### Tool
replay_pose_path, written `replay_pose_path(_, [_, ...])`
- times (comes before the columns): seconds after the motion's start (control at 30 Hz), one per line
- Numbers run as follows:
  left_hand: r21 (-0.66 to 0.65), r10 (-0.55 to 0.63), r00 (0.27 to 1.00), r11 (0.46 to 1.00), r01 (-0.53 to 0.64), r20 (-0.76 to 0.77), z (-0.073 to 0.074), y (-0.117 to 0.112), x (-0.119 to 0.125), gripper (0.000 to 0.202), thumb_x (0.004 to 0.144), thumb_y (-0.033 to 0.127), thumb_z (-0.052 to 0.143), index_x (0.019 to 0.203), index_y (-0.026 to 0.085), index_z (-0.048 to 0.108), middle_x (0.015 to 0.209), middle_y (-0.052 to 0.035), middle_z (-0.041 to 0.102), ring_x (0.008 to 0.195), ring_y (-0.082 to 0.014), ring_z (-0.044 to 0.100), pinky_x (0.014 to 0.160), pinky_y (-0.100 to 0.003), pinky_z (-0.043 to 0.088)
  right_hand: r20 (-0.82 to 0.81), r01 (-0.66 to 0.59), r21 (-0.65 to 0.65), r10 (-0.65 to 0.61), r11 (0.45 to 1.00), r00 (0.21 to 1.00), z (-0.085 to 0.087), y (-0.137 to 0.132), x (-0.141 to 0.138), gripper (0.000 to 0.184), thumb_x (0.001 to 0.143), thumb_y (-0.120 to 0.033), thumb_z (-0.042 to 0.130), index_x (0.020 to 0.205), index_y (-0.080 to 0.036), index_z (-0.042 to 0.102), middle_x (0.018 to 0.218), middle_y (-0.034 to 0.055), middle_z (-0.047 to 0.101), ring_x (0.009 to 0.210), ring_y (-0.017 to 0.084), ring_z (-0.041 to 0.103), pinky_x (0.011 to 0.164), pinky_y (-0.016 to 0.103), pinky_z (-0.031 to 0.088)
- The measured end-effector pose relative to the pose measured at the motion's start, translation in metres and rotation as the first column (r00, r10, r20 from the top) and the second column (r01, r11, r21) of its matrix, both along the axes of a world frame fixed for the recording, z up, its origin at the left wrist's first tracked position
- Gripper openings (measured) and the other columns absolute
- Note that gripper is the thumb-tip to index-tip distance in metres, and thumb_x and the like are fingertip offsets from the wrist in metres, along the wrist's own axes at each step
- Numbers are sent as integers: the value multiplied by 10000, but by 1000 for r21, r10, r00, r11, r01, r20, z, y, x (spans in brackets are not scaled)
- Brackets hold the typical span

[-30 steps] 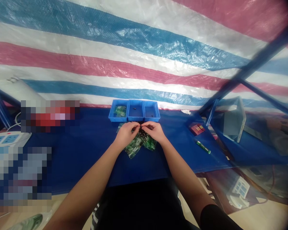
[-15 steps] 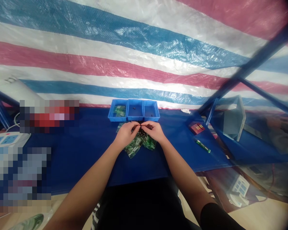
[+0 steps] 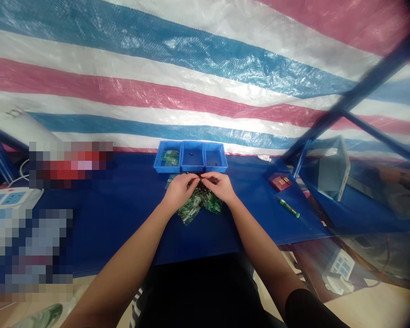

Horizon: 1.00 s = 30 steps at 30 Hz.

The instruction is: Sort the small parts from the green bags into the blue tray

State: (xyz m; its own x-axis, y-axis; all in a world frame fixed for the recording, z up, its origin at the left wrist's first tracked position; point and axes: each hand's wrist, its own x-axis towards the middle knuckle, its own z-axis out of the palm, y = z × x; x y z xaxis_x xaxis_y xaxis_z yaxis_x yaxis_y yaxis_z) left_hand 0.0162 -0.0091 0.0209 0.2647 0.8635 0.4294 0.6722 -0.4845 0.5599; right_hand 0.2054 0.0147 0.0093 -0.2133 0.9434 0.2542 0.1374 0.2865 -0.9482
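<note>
My left hand [image 3: 181, 191] and my right hand [image 3: 220, 186] meet fingertip to fingertip, both closed in a pinch. Whatever small dark thing lies between them is too small to name. Under and in front of the hands lie green-and-clear plastic packets [image 3: 190, 208], with small dark pieces near the fingers. Just beyond stand three blue bins side by side. Green packets lie in the left bin [image 3: 156, 169]. A single small dark piece is in the middle bin [image 3: 192, 165], and another is in the right bin [image 3: 212, 156].
On the blue table [image 3: 123, 205], a dark red box [image 3: 280, 182] and a green tube [image 3: 289, 208] lie to the right. A white power strip [image 3: 34, 196] sits at the left edge. A striped tarp [image 3: 191, 91] hangs behind, and a blue metal frame [image 3: 328, 118] slants at right.
</note>
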Motion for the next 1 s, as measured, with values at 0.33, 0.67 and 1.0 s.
replay_pose_path(0.33, [3, 0, 1000, 1000, 0, 10, -3, 1, -2, 282, 970, 404, 446, 1059, 231, 651, 941, -53, 701, 872, -214, 640, 724, -326, 494, -11, -14, -23, 14, 1000, 1000, 0, 0, -1, 274, 781, -437, 710, 936, -214, 746, 896, 63, 746, 727, 187, 672, 660, 319, 551])
replay_pose_path(0.67, [-38, -4, 1000, 999, 4, 17, 1, -1, -1, 321, 973, 429, 436, 1127, 228, 633, 955, -58, 696, 881, -215, 632, 677, -304, 484, 28, -3, 36, 2, 999, 1000, 0, -1, -1, 258, 810, -412, 681, 947, -201, 741, 867, 56, 741, 664, 157, 639, 613, 284, 514])
replay_pose_path(1.0, [-9, -20, 1000, 1000, 20, 5, 0, 1, -3, 295, 976, 411, 437, 1047, 221, 651, 908, -50, 693, 844, -205, 625, 697, -310, 468, 20, -2, 48, 1, 999, 1000, -5, 1, -2, 256, 812, -390, 680, 977, -205, 742, 869, 51, 740, 634, 144, 620, 589, 277, 497])
